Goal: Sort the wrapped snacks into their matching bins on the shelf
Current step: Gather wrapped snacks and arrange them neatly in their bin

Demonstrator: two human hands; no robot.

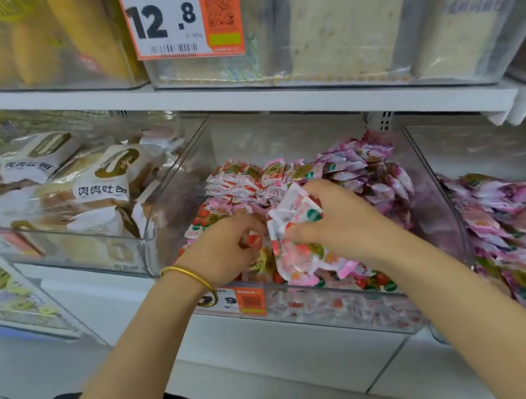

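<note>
A clear plastic bin in the middle of the lower shelf holds several pink, white and red wrapped snacks. My right hand grips a bunch of these snack packets above the bin's front part. My left hand, with a gold bangle on the wrist, reaches into the same bin just left of that bunch and pinches a red and white packet. Darker pink and purple packets lie piled at the bin's right side.
A bin of wrapped bread stands to the left. Another bin of pink snacks stands to the right. Clear bins on the upper shelf hold yellow and beige goods, with a price tag hanging in front. An orange price label is on the middle bin's front.
</note>
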